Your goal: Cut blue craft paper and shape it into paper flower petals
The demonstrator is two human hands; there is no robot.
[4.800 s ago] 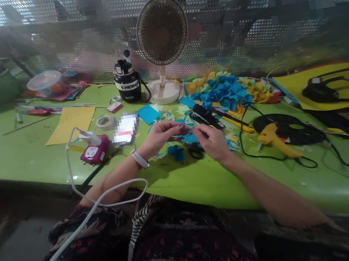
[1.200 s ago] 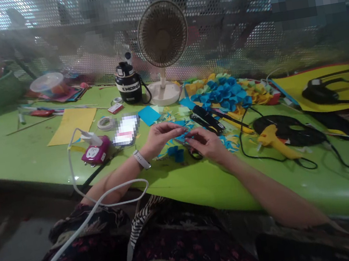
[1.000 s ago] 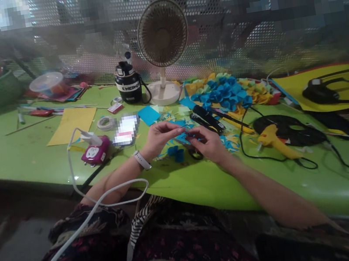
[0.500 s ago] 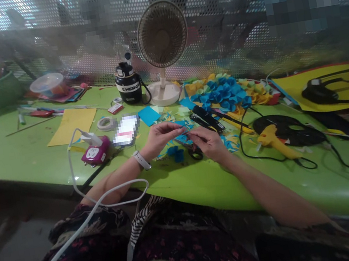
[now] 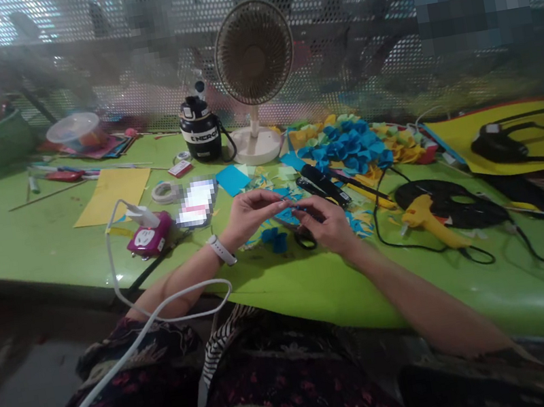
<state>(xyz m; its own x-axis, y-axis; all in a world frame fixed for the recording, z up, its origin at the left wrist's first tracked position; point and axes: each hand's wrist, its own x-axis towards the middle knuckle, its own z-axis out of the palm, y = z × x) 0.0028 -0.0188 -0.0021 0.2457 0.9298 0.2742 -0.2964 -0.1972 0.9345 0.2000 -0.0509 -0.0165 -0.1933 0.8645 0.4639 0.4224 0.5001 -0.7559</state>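
Observation:
Above the front of the table my left hand (image 5: pixel 253 216) and my right hand (image 5: pixel 325 224) meet, fingertips pinched closely together. Between them is a small piece of blue paper (image 5: pixel 290 207), partly covered by the fingers; its exact shape is hard to make out. Blue and yellow paper scraps (image 5: pixel 360 222) lie beneath and around the hands. A blue paper flower (image 5: pixel 274 239) rests just below the left hand. Beside it, under the right hand, a dark scissors handle (image 5: pixel 305 241) shows. A black stapler (image 5: pixel 323 185) lies just beyond the right fingers.
A yellow glue gun (image 5: pixel 432 221) with a black cable lies at the right. Behind are a fan (image 5: pixel 253 52), a black bottle (image 5: pixel 200 132) and a heap of blue paper petals (image 5: pixel 345 145). Leftward are a phone (image 5: pixel 196 203) and a purple power adapter (image 5: pixel 150 236); a white cable crosses my left forearm.
The right fingers have shifted slightly and bent differently around the small blue paper. My left hand stays almost in place, and the things on the table are unchanged.

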